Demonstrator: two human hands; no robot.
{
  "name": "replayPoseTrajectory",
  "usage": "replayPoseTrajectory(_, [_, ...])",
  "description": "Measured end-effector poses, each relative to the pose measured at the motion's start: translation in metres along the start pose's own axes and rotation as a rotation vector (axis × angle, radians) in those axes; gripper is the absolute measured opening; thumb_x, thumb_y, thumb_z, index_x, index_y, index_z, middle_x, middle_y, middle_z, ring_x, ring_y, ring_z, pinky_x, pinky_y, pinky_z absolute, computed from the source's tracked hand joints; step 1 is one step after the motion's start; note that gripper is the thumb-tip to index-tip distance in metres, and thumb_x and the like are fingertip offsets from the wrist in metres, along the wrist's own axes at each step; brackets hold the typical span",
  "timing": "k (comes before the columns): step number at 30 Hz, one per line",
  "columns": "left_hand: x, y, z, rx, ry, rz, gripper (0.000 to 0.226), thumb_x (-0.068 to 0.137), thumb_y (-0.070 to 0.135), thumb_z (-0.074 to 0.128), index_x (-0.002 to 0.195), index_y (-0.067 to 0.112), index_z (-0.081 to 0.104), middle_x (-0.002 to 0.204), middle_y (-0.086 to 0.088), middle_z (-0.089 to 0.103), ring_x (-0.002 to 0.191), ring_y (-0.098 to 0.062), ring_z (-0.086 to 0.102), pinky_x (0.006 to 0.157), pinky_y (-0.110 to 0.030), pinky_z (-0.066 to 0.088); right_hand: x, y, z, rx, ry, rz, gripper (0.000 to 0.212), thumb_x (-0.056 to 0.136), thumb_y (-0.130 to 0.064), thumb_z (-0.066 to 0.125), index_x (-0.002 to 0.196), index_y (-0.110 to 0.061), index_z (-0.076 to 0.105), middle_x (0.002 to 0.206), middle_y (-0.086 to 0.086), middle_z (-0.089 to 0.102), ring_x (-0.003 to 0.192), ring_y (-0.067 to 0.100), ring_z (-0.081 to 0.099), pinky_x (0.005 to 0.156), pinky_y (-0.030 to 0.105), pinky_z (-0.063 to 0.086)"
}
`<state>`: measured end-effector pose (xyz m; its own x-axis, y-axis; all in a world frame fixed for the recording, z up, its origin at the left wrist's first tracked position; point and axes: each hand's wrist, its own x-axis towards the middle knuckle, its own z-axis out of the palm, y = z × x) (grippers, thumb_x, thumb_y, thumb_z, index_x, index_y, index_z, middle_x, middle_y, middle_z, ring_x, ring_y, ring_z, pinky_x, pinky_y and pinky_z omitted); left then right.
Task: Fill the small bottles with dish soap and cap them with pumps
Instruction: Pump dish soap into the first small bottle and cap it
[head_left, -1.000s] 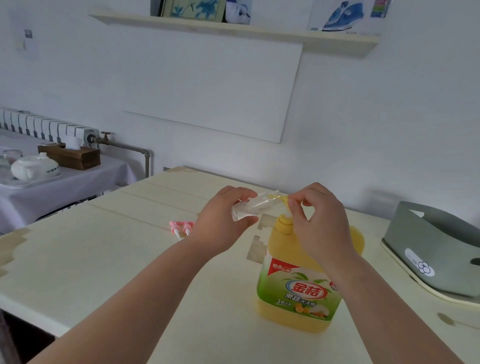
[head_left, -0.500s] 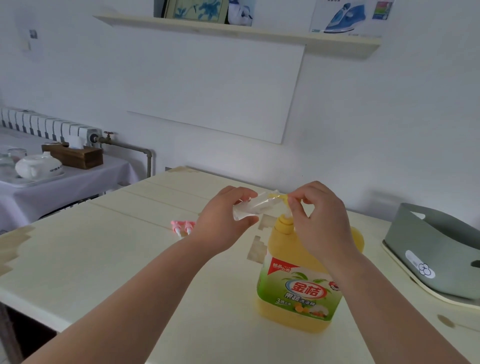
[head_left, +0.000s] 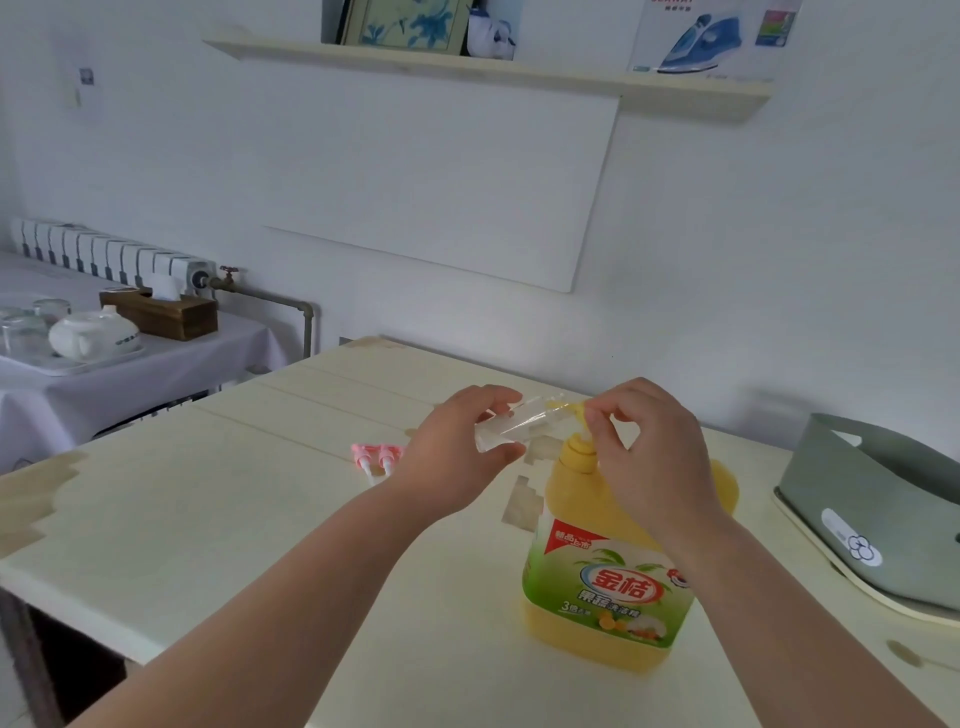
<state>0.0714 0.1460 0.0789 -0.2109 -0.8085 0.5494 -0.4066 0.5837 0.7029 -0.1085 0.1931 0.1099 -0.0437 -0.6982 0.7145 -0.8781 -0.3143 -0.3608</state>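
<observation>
Pale tabletop under it all: a small clear bottle lies tilted in the left hand, grip clasped round it, mouth at the spout of the yellow soap jug, whose pump head the right hand pinches. Bottle looks nearly empty, so filling seems barely begun, and two pink pumps lie unused behind.

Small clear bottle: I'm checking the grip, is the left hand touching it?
Touching. The head view shows the left hand pinching the small clear bottle between its thumb below and fingers above.
</observation>
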Motion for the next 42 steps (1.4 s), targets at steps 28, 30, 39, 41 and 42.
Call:
replayPoseTrajectory(28, [0.005, 0.004, 0.004, 0.017, 0.004, 0.014, 0.037, 0.081, 0.014, 0.071, 0.111, 0.030, 0.059, 0.111, 0.012, 0.052, 0.092, -0.004, 0.052, 0.073, -0.001, 0.035, -0.001, 0.003, 0.005, 0.043, 0.107, -0.034, 0.007, 0.090, -0.015, 0.063, 0.085, -0.018, 0.067, 0.086, -0.009, 0.059, 0.083, 0.006, 0.054, 0.073, 0.009, 0.037])
replayPoseTrajectory(30, [0.004, 0.002, 0.006, 0.031, -0.003, 0.021, 0.037, 0.081, 0.014, 0.071, 0.112, 0.029, 0.059, 0.111, 0.013, 0.052, 0.093, -0.004, 0.052, 0.074, -0.001, 0.035, -0.005, 0.005, 0.010, 0.056, 0.115, -0.024, 0.008, 0.090, -0.015, 0.063, 0.084, -0.019, 0.066, 0.085, -0.011, 0.058, 0.084, 0.006, 0.053, 0.075, 0.008, 0.036])
replayPoseTrajectory(39, [0.002, 0.001, 0.005, 0.057, -0.004, 0.011, 0.039, 0.082, 0.018, 0.070, 0.119, 0.028, 0.060, 0.111, 0.011, 0.052, 0.095, -0.005, 0.052, 0.073, 0.003, 0.033, -0.008, 0.002, 0.010, 0.061, 0.094, 0.002, 0.008, 0.092, -0.018, 0.060, 0.088, -0.021, 0.066, 0.088, -0.014, 0.057, 0.086, 0.003, 0.053, 0.075, 0.007, 0.035])
replayPoseTrajectory(41, [0.003, 0.003, 0.003, 0.054, 0.000, 0.015, 0.040, 0.083, 0.018, 0.070, 0.120, 0.028, 0.060, 0.111, 0.010, 0.052, 0.096, -0.005, 0.053, 0.074, 0.003, 0.033, -0.006, 0.000, 0.006, 0.075, 0.111, -0.004, 0.008, 0.091, -0.016, 0.061, 0.088, -0.020, 0.068, 0.088, -0.012, 0.060, 0.086, 0.005, 0.054, 0.075, 0.009, 0.037])
replayPoseTrajectory(42, [0.003, 0.004, 0.002, 0.049, 0.002, 0.014, 0.041, 0.083, 0.019, 0.070, 0.121, 0.028, 0.059, 0.111, 0.010, 0.053, 0.096, -0.006, 0.053, 0.074, 0.002, 0.033, -0.004, -0.001, 0.005, 0.080, 0.116, -0.007, 0.008, 0.091, -0.016, 0.062, 0.088, -0.019, 0.068, 0.088, -0.010, 0.060, 0.085, 0.006, 0.055, 0.075, 0.010, 0.038])
